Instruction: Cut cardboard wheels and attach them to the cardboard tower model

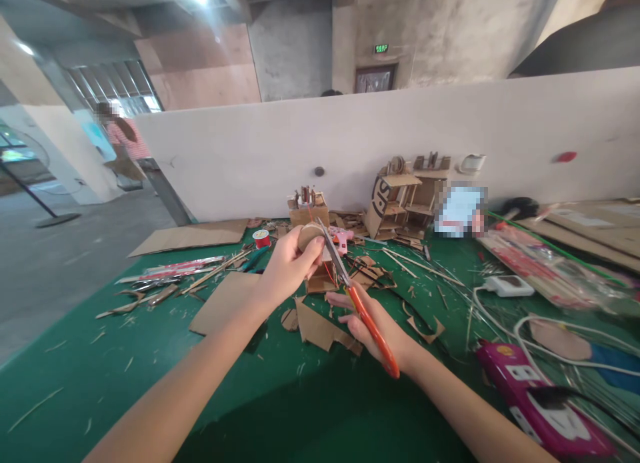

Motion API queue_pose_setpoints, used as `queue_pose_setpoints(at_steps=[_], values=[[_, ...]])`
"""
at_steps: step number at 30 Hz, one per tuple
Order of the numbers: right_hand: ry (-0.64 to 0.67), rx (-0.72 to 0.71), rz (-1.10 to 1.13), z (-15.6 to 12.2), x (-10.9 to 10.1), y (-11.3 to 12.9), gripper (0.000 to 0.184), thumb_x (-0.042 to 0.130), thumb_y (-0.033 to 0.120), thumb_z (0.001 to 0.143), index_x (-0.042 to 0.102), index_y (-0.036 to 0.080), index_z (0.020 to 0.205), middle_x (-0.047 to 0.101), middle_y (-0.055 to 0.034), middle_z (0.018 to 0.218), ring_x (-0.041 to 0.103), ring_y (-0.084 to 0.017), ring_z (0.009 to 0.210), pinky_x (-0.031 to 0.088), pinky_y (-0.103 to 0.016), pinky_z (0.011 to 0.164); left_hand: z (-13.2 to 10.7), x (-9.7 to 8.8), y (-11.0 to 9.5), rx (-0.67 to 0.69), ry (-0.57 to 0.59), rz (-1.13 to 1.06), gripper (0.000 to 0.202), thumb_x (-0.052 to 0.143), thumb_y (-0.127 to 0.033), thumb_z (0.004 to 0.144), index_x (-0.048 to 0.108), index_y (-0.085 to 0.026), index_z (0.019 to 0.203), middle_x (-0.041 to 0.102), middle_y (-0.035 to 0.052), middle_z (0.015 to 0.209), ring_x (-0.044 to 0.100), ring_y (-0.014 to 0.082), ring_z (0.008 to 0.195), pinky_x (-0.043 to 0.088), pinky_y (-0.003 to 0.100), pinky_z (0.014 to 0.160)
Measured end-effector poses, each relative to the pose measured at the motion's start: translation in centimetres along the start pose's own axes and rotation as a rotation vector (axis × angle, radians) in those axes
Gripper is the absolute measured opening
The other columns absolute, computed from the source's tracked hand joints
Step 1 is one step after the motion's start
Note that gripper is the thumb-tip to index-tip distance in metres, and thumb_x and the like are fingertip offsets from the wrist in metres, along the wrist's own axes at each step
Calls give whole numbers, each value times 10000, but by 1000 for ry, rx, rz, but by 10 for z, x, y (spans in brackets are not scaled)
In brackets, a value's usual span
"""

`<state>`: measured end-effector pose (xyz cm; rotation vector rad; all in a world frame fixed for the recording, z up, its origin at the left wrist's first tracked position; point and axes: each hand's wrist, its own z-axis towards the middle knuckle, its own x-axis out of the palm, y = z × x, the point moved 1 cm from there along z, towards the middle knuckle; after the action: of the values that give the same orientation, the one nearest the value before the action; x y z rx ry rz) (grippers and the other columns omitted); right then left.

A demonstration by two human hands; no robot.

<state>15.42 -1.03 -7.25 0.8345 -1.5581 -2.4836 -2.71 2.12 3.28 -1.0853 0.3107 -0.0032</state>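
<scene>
My left hand (286, 266) is closed with thumb and fingers round a small brown cardboard disc (310, 232), raised above the table. In my right hand (383, 333) is a pair of scissors (369, 326) with orange handles. Its blades point up and away, their tips by the disc's right edge; I cannot tell whether they touch it. Some fingers of the right hand stretch out left below the handles. A thin red thread shows near the disc. Behind my hands stands a small cardboard box (309, 214) with upright pieces on top.
Cardboard scraps (320, 324), wooden sticks (425, 266) and a red thread spool (261, 239) lie on the green table (280, 409). Back right stands a cardboard shelf (395, 206). A purple power strip (540, 403), white cables and another person's hand (560, 339) are at right.
</scene>
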Motion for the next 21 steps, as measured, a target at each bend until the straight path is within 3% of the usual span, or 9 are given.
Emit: queue_pose_setpoints(at_steps=[4,9,13,16,21], values=[[33,-36,113,0,-2,2,721,436,650,888,268,202,1427,558,-228,1325,560,-323,1210,526,-480,869,1,0,4,-3,10,-34,253,503,-390,930,436,-182,804,510,-51,642,412,32,417,322,196,410],[14,-13,87,1,-1,2,638,467,581,905,311,203,1395,585,-211,1284,603,-310,1143,560,-439,798,1,0,-1,7,4,-1,257,512,-383,923,426,-184,785,497,-57,613,406,34,412,321,195,409],[-29,35,51,3,1,-1,516,471,526,920,387,197,1309,646,-169,1161,658,-270,1016,569,-320,643,0,1,-1,8,-10,1,255,510,-374,922,419,-185,776,473,-64,588,397,33,404,307,193,396],[-26,47,20,4,0,1,453,463,502,926,419,192,1253,684,-112,977,693,-216,801,524,-255,526,0,2,3,15,-20,-32,257,502,-383,924,411,-189,782,467,-65,600,388,29,396,304,188,384],[7,105,-30,5,-1,5,394,444,453,940,391,191,1229,639,1,742,612,-127,467,482,-232,459,0,1,5,-6,-15,-18,275,514,-400,917,418,-185,774,449,-63,592,389,38,427,313,182,399]])
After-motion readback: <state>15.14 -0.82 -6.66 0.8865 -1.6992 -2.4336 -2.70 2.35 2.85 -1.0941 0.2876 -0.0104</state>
